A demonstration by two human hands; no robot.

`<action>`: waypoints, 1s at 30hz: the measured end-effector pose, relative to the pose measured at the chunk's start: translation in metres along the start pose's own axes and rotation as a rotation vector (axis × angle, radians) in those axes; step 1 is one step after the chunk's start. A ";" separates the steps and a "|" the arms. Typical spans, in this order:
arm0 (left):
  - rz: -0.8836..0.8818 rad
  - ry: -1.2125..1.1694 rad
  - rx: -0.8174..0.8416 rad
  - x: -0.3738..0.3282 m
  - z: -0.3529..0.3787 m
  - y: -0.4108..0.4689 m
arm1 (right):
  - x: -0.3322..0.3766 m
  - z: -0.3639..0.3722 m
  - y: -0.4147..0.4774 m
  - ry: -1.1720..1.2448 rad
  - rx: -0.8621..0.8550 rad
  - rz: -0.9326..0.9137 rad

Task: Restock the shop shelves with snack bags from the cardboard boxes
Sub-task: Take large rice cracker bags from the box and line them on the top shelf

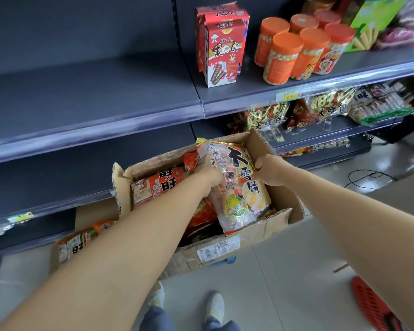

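Over corrugated box (pixel 227 249), glossy crinkled snack bag (pixel 237 187)

A red plastic basket (pixel 374 304) lies on the grey tiled floor (pixel 285 283), with a black cable (pixel 368 177) looping behind it.

Cardboard box (pixel 225 252): brown, white label. Snack bag (pixel 237 187): clear, yellow-orange print, black characters. Cartons (pixel 222 51): red and white. Jars (pixel 282 58): orange lids. Shelves (pixel 81 91): dark grey.

Orange-lidded jars (pixel 304 48): six; red cartons (pixel 221 44): three (rear ones partly hidden); cardboard boxes (pixel 225 254): two.
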State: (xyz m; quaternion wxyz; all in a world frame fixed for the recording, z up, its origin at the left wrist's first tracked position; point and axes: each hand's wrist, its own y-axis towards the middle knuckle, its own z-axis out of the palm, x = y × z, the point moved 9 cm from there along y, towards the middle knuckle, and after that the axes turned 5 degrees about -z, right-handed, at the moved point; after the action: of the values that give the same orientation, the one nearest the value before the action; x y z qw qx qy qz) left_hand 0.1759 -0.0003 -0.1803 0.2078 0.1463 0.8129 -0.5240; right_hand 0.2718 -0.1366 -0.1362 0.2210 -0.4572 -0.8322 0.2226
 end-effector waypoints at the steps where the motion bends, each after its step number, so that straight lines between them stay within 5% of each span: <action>1: -0.004 -0.030 -0.010 0.001 -0.003 -0.002 | -0.002 0.000 0.001 0.015 -0.001 0.006; 10: 0.200 -0.078 -0.063 -0.033 -0.068 -0.037 | 0.003 0.008 -0.008 0.762 0.066 0.130; 16: 0.366 -0.104 -0.118 -0.069 -0.143 -0.105 | 0.049 -0.044 -0.029 1.050 0.140 -0.084; 30: 0.755 -0.231 -0.730 -0.134 -0.345 -0.287 | 0.210 -0.277 -0.108 1.057 -0.517 -0.529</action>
State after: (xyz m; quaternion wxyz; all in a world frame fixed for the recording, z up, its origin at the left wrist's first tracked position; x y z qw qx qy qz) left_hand 0.0986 0.1950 0.2384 0.5071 0.2883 0.8049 -0.1089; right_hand 0.2566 0.0380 0.1826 0.5311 -0.3229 -0.7227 -0.3024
